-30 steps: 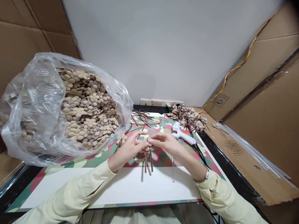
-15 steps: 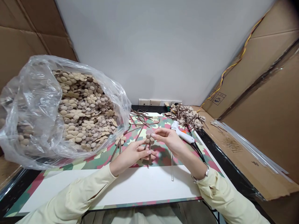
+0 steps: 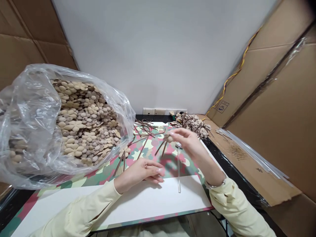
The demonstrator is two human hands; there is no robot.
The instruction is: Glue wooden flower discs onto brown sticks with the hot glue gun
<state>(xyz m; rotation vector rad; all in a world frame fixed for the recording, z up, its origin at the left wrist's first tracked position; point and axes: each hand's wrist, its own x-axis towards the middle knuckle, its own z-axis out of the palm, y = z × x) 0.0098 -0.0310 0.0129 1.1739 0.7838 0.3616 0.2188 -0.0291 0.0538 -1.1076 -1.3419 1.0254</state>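
My right hand [image 3: 186, 141] pinches a beige fabric flower [image 3: 169, 138] at its edge, raised above the camouflage-patterned mat [image 3: 137, 153]. Two thin brown strips hang from the flower towards the lower left. Lower and nearer to me, my left hand [image 3: 142, 172] holds nothing, its fingers stretched out loosely apart over the white sheet [image 3: 118, 204]. Left of it, another beige flower [image 3: 124, 151] with two brown strips lies on the mat. A clear rod [image 3: 179, 172] points towards me; the white glue gun behind it is mostly hidden by my right hand.
A clear plastic bag [image 3: 32, 98] full of beige and brownish flowers [image 3: 86, 131] stands at the left. Loose brown strips [image 3: 145, 126] lie at the back of the mat. A pile of flowers with strips [image 3: 192, 123] is back right. Clear sticks [image 3: 256, 154] rest on cardboard [image 3: 237, 158].
My left hand has let go of the flower and lowered slightly. My right hand has lifted the flower away to the right and tilted it. The view has shifted a little.
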